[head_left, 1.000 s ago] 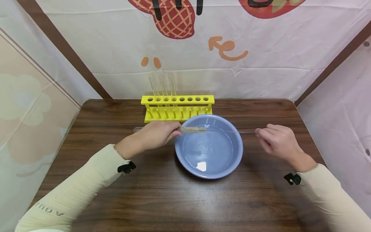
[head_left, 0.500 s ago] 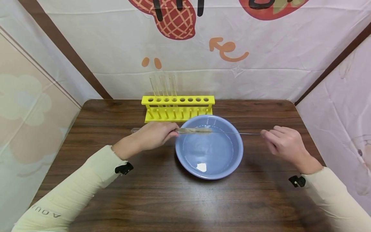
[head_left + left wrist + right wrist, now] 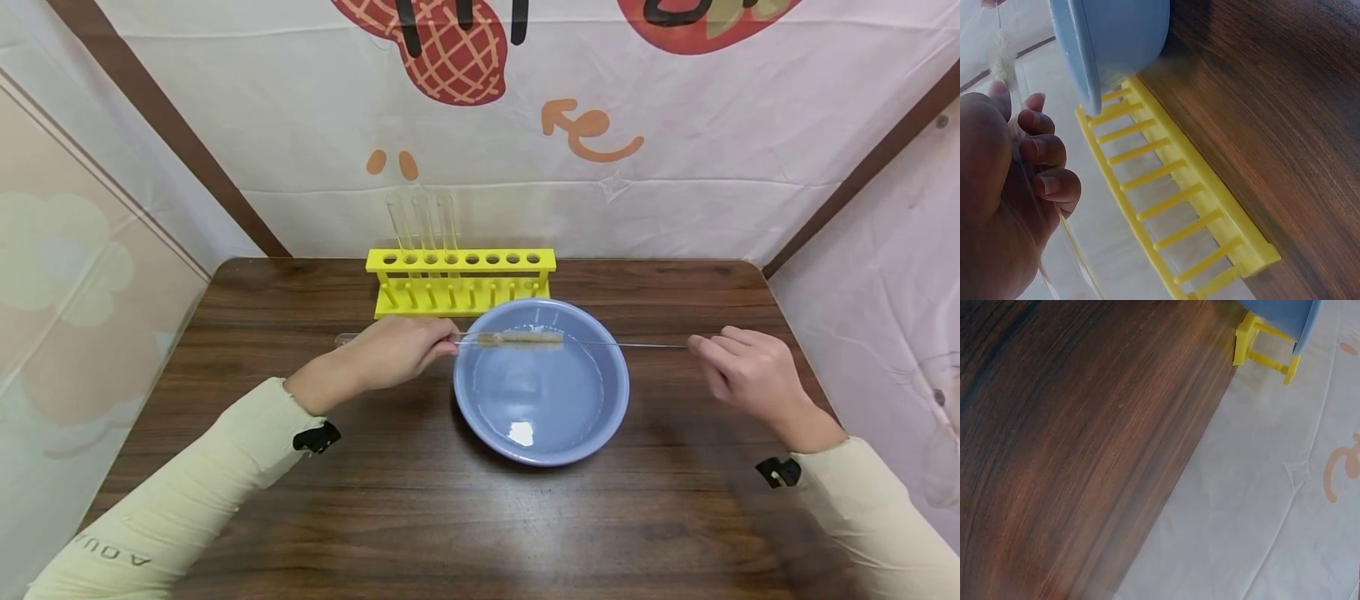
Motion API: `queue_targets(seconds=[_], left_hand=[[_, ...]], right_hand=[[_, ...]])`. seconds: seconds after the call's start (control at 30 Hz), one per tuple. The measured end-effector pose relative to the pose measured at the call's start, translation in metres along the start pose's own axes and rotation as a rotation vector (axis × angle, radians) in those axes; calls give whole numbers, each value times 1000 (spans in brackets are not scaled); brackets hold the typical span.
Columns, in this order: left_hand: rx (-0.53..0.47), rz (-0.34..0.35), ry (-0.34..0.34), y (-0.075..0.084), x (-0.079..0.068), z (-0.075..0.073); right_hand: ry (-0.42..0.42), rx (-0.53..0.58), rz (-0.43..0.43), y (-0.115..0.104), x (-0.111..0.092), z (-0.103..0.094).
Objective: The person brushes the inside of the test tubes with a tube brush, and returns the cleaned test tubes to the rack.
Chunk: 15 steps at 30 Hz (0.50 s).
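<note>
In the head view my left hand grips a clear glass test tube, held level, its rounded end poking out to the left. A test tube brush with pale bristles lies in line with the tube above a blue basin. Its bristles show mostly outside, the left end at the tube's mouth. My right hand pinches the thin wire handle beyond the basin's right rim. In the left wrist view, curled fingers surround the tube, and the bristles show past the thumb. The right wrist view does not show the hand.
Water fills part of the basin. Behind it stands a yellow test tube rack with 3 upright glass tubes on its left side. A printed cloth hangs behind the brown wooden table.
My right hand has moved to the right, drawing the brush so more bristles show outside the tube. The left hand, with the tube, has shifted slightly left.
</note>
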<state>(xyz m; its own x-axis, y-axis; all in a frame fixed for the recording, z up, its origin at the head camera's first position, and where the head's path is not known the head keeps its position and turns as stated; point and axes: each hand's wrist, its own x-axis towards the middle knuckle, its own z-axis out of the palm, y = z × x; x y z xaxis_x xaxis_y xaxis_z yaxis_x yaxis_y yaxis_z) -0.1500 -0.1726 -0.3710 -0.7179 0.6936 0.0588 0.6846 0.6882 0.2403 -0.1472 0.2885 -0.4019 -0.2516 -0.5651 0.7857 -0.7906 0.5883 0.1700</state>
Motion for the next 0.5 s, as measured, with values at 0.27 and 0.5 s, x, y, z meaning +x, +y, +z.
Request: queue_targets(seconds=[0.27,0.5], left_hand=[[11,-51,-13,-7,-5,-2],[11,-104,27,-19,-12,-3]], right_hand=[[-167,61,154,8,-21,-8],[-161,72,198,11,-31,-13]])
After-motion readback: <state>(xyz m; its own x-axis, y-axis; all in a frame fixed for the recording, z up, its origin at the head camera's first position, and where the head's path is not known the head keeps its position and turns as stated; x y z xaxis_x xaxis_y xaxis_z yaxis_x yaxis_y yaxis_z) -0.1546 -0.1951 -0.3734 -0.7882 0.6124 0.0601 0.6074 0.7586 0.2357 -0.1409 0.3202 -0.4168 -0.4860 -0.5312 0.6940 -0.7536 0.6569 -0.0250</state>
